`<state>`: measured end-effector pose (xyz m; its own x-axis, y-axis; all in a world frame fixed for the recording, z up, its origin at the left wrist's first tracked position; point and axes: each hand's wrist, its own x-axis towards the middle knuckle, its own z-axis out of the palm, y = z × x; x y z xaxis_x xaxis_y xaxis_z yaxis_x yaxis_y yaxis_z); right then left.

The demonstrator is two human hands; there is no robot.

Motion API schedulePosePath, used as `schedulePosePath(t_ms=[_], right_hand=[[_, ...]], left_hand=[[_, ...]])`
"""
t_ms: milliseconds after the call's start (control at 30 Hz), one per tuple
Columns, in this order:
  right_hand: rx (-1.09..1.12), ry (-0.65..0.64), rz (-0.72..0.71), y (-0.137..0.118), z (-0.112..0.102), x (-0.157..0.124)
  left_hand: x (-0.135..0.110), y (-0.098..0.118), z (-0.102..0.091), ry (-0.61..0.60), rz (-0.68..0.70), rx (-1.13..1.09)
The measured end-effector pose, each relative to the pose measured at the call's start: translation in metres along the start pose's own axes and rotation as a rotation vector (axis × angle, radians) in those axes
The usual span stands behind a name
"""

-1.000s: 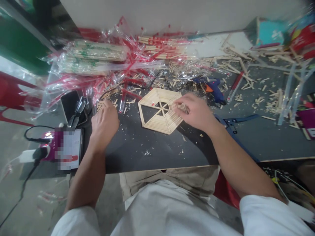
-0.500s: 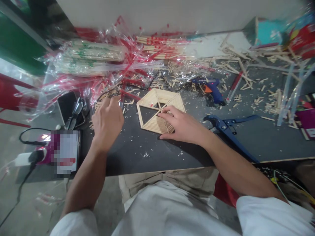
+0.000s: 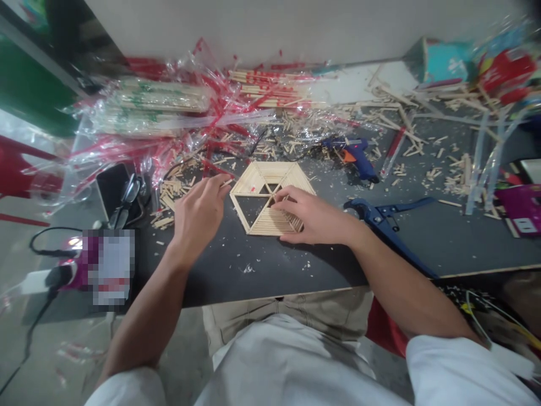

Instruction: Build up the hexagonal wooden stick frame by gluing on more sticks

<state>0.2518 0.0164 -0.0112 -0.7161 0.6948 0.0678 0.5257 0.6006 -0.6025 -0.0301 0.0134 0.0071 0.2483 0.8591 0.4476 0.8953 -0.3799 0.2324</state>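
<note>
A hexagonal frame of thin wooden sticks [image 3: 270,224] lies on the dark table. Spokes divide it into wedges; several are filled with rows of sticks, and the left one shows bare table. My right hand [image 3: 315,217] grips its right side, fingertips near the centre and thumb at the near edge. Just off the frame's left corner, my left hand [image 3: 199,211] is closed in a pinch on a short wooden stick [image 3: 227,182]. Behind that hand is a pile of cut stick pieces [image 3: 171,194].
A blue glue gun [image 3: 357,158] and a blue cutter [image 3: 391,223] lie to the right. Plastic-wrapped stick bundles [image 3: 156,96] crowd the back. At left are eyeglasses [image 3: 129,194], a dark phone [image 3: 112,189], a blurred-out device [image 3: 113,268] and a purple power strip [image 3: 71,259].
My left hand has moved right from the pile of pieces toward the frame, and a short stick now shows in its fingers. The right hand stays on the frame, which looks slightly turned.
</note>
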Motion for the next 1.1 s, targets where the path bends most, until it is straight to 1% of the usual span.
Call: schedulePosePath(t_ms=[167, 300, 467, 567, 767, 900, 1000, 1100], right_hand=[[0.037, -0.010, -0.071, 0.006, -0.003, -0.001], [0.053, 0.019, -0.086, 0.009, 0.000, 0.001], [0.071, 0.197, -0.018, 0.008, 0.004, 0.005], [0.102, 0.261, -0.010, 0.004, 0.007, 0.007], [0.196, 0.282, -0.055, -0.002, 0.013, 0.009], [0.197, 0.341, -0.099, -0.002, 0.014, 0.009], [0.201, 0.379, -0.124, -0.004, 0.013, 0.009], [0.195, 0.405, -0.163, -0.006, 0.012, 0.010]], left_hand=[[-0.003, 0.007, 0.004, 0.008, 0.171, -0.030], [-0.005, 0.013, 0.007, -0.002, 0.281, -0.059], [-0.006, 0.017, 0.008, 0.034, 0.409, -0.115], [-0.006, 0.020, 0.010, 0.045, 0.474, -0.165], [-0.009, 0.026, 0.014, -0.007, 0.539, -0.213], [-0.009, 0.029, 0.016, -0.010, 0.552, -0.229], [-0.009, 0.029, 0.017, 0.011, 0.534, -0.220], [-0.007, 0.030, 0.019, 0.080, 0.544, -0.246]])
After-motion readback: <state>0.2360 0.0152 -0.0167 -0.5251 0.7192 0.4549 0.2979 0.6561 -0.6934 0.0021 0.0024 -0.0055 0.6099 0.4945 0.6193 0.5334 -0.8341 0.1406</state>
